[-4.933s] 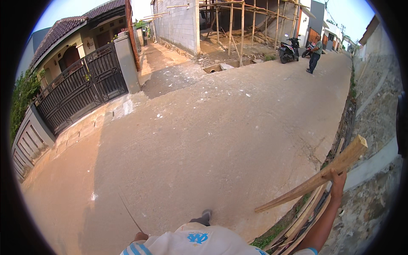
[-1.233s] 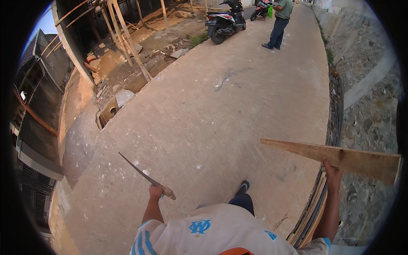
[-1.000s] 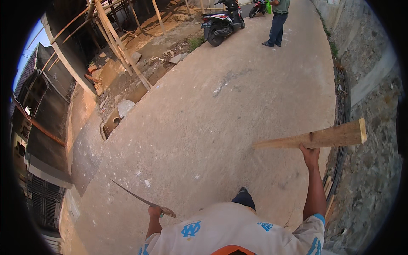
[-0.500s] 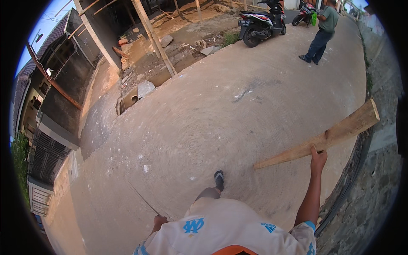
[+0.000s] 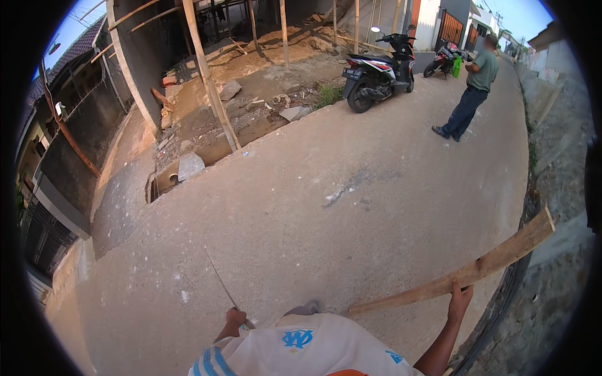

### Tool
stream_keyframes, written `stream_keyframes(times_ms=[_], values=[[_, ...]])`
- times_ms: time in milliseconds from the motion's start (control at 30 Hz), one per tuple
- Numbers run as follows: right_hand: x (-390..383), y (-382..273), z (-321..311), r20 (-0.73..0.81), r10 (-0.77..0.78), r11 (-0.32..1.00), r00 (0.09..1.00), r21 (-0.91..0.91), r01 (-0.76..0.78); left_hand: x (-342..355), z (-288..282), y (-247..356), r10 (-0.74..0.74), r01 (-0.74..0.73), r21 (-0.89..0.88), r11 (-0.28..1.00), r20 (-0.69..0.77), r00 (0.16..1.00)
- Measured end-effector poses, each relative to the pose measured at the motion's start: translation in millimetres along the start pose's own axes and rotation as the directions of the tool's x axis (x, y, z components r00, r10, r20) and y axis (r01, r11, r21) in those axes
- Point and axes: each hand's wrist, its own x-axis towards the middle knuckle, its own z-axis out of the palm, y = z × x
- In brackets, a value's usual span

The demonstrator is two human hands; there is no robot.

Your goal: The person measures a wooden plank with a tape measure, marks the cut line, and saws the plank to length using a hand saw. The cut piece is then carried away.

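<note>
A long wooden plank is in my right hand, at the right side of the picture. My fingers close on its lower edge, and it slants up toward the wall side. At the lower left, my left hand is closed around a thin, dark rod. The rod points forward and a little left above the pavement; what kind of rod it is cannot be made out.
A concrete lane runs ahead. A parked scooter, a red motorbike and a standing person are farther up. An open drain borders a building site with bamboo poles. A stone wall lines the right.
The view has tilted up, so the scooter and the person sit lower in the picture. More of the rod shows in front of my left hand. Both hands keep their hold.
</note>
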Motion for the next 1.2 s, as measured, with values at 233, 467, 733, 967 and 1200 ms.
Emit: stream_keyframes(times_ms=[233, 467, 733, 967, 1200], values=[[60.2, -5.0, 22.1, -0.178, 0.052, 0.998, 0.983, 0.028, -0.048, 102.5, -51.5, 204.1, 0.219, -0.228, -0.115, 0.967, -0.089, 0.972], [173.7, -12.9, 87.0, -0.084, 0.124, 0.991, 0.989, 0.055, -0.120, 151.2, -68.3, 273.2, 0.216, -0.218, 0.100, 0.971, 0.031, 0.976], [348.4, 35.8, 199.0, 0.102, 0.305, 0.951, 0.947, -0.087, -0.297, 117.1, -104.5, 445.4, 0.110, -0.107, 0.073, 0.992, -0.040, 0.993], [415.7, 114.9, 285.6, 0.361, 0.195, 0.977, 0.912, 0.010, -0.213, 139.7, -117.8, 530.0, 0.064, -0.074, -0.071, 0.995, -0.136, 0.989], [448.5, 87.0, 358.6, 0.382, 0.333, 0.941, 0.862, -0.185, -0.282, 182.7, -97.2, 527.4, -0.125, 0.108, -0.141, 0.984, -0.116, 0.985]])
